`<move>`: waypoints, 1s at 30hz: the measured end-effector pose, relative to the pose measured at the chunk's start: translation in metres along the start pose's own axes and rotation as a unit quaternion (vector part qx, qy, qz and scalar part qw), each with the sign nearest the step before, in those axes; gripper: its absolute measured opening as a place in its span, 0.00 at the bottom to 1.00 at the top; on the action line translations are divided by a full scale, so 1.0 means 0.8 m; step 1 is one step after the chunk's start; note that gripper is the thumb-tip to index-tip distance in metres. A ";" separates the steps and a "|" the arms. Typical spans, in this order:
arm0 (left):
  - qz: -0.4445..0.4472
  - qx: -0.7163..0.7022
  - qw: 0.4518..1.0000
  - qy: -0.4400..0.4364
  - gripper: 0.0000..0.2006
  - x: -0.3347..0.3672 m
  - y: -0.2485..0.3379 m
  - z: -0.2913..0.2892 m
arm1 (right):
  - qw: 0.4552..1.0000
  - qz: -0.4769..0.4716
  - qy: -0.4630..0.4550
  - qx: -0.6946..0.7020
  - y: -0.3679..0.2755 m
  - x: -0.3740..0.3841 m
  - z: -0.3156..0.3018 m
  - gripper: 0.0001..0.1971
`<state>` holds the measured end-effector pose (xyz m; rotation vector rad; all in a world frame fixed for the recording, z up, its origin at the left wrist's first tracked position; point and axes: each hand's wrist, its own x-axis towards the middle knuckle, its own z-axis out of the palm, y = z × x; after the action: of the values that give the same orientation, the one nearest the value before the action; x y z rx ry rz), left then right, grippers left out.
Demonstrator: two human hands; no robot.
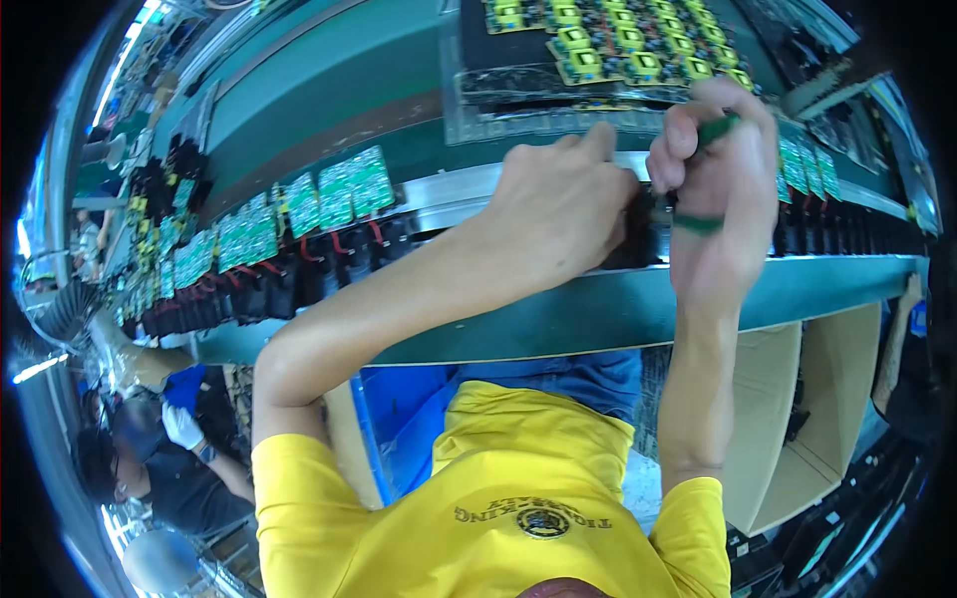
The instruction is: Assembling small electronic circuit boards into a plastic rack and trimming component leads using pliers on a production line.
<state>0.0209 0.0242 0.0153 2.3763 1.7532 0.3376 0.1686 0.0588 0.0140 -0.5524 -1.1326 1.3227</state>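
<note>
Over the metal rail [459, 194] of the bench, my left hand [558, 204] has its fingers bent and closed. A dark part shows beside its fingertips, but what they hold is hidden. Close by on the right, my raised right hand [728, 184] is curled around a green-handled tool [716, 130]; green shows again lower in the palm, and motion blur hides the tool's kind. Green circuit boards [356, 186] stand in a row along the rail to the left, with red wires and black housings [354, 254] below. More green boards [807, 167] stand right of my right hand.
A tray [478, 128] beyond my hands carries rows of boards with yellow transformers [638, 65]. Cardboard boxes [763, 419] stand under the bench edge at right, a blue bin [394, 419] at left. Another person's gloved hand [181, 427] shows far left, another person's arm [897, 339] far right.
</note>
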 end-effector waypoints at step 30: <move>0.053 0.068 0.990 0.108 0.13 -0.111 -0.098 -0.075 | 0.801 -0.107 -0.049 -0.587 -0.065 -0.093 -0.085 0.19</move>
<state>-0.0929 -0.0378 0.0444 2.6246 1.7936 0.5225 0.2624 -0.0047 0.0068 -1.1973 -1.9985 0.2994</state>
